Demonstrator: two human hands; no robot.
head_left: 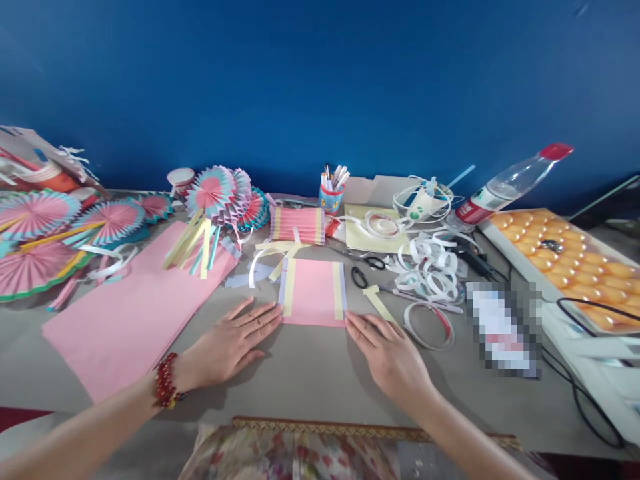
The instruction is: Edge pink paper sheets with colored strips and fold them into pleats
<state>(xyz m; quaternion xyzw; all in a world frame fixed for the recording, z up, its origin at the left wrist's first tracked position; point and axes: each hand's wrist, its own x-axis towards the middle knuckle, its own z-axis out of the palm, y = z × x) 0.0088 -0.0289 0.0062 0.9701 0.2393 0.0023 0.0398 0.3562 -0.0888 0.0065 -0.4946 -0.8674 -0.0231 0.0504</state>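
A small pink paper sheet [313, 291] with yellow and pale blue strips along its two sides lies flat on the grey table [310, 373]. My left hand [231, 343] rests open on the table, fingertips touching the sheet's near left corner. A red bead bracelet sits on that wrist. My right hand [387, 353] lies open and flat, fingertips at the sheet's near right corner. Neither hand holds anything.
A stack of large pink paper [135, 313] lies to the left, with pleated paper fans [220, 197] and rosettes behind it. Scissors [367, 270], curled white paper strips [427, 270], a pen cup [331, 193], a plastic bottle [510, 183] and a tray of orange items [565, 257] sit to the right.
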